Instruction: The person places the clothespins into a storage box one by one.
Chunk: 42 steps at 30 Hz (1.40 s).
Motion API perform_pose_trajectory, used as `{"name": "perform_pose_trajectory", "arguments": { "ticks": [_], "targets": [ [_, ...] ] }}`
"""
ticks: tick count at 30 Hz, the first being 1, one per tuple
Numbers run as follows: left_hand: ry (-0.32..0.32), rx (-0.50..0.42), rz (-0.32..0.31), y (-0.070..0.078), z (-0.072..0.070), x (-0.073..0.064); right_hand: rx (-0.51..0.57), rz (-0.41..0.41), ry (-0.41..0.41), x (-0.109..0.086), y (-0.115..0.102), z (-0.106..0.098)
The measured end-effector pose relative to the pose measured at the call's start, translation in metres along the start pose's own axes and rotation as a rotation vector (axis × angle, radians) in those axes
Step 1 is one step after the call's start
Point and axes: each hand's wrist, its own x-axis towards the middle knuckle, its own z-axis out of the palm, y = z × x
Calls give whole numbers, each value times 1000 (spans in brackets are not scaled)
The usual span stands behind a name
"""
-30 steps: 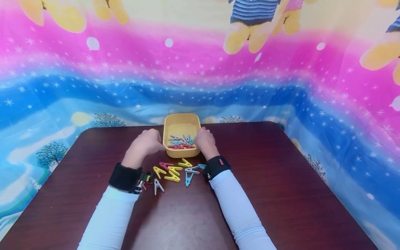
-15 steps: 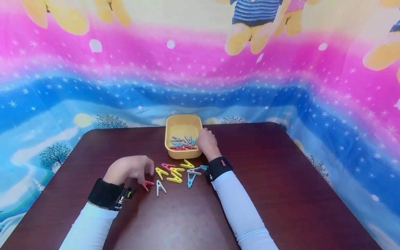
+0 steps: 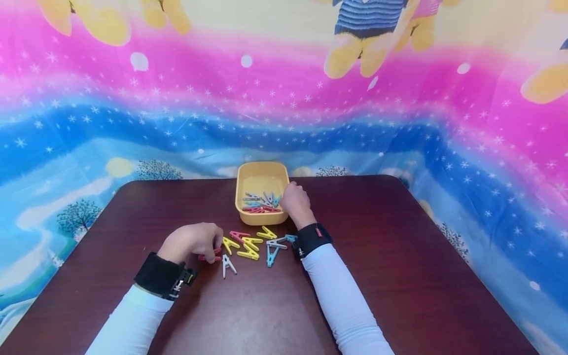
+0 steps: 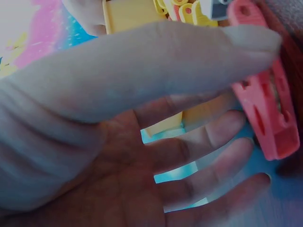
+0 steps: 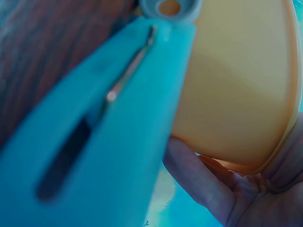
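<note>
My left hand [image 3: 192, 240] pinches a red clothespin [image 3: 206, 257] low over the table, left of the loose group. In the left wrist view the thumb [image 4: 189, 61] lies across that clothespin, and the other fingers spread behind it. With my right hand [image 3: 296, 203] I grip the right wall of a yellow plastic box [image 3: 262, 219]. The right wrist view shows the thumb against the box's side [image 5: 232, 75]. Several clothespins [image 3: 263, 209], red, grey and blue, lie inside the box near its front wall.
Loose clothespins lie in front of the box: several yellow ones [image 3: 248, 252], a red one [image 3: 237, 235], a white one [image 3: 228, 266], a grey one [image 3: 276, 243] and blue ones [image 3: 271, 256]. A blue clothespin [image 5: 128, 123] looms close in the right wrist view. A printed curtain [image 3: 284, 123] hangs behind the table [image 3: 377, 276].
My left hand has left the box's left side, come down toward the near left and taken hold of the red clothespin, which has turned. My right hand stays on the box.
</note>
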Motion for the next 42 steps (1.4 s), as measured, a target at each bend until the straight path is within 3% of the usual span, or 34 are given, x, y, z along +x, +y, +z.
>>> {"name": "perform_pose_trajectory", "arguments": {
  "ticks": [4, 24, 42],
  "targets": [
    [29, 26, 9, -2, 1, 2, 2, -5, 4, 0, 0, 1],
    [33, 7, 21, -2, 3, 5, 8, -1, -1, -1, 1, 0],
    [27, -8, 107, -12, -6, 0, 8, -3, 12, 0, 1, 1]
  ]
}}
